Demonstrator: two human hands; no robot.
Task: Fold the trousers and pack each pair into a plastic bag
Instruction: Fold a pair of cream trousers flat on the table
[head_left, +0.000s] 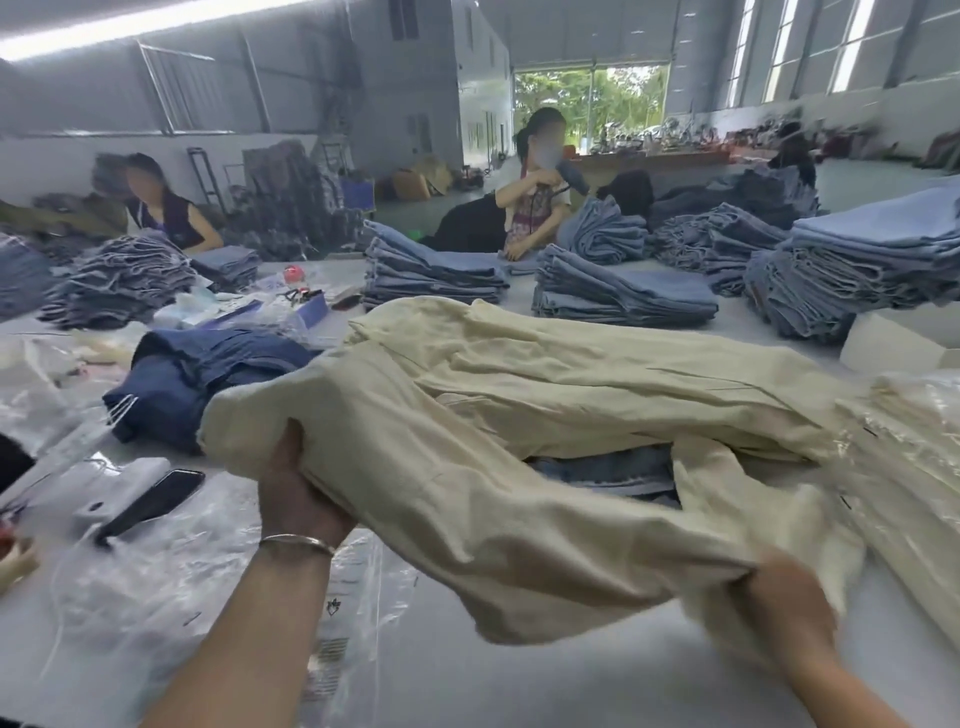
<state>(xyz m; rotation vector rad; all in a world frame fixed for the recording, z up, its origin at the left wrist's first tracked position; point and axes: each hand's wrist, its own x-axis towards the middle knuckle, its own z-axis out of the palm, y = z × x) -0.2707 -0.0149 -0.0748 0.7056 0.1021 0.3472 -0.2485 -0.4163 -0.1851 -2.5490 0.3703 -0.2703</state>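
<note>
A pair of cream trousers (519, 415) is spread across the middle of the white table, lifted at its near edge. My left hand (296, 499) grips the trousers' left end from below, thumb on top of the cloth. My right hand (784, 603) holds the near right edge of the cloth and is blurred. Clear plastic bags (171, 571) lie flat at the near left. At the right sits a bagged cream pair (914, 457). Dark blue trousers (208, 379) lie bunched behind my left hand.
A black phone (156, 499) lies on a white block at the left. Stacks of folded blue jeans (618, 291) line the far side of the table, where two people work. A white box (893, 343) stands at the right.
</note>
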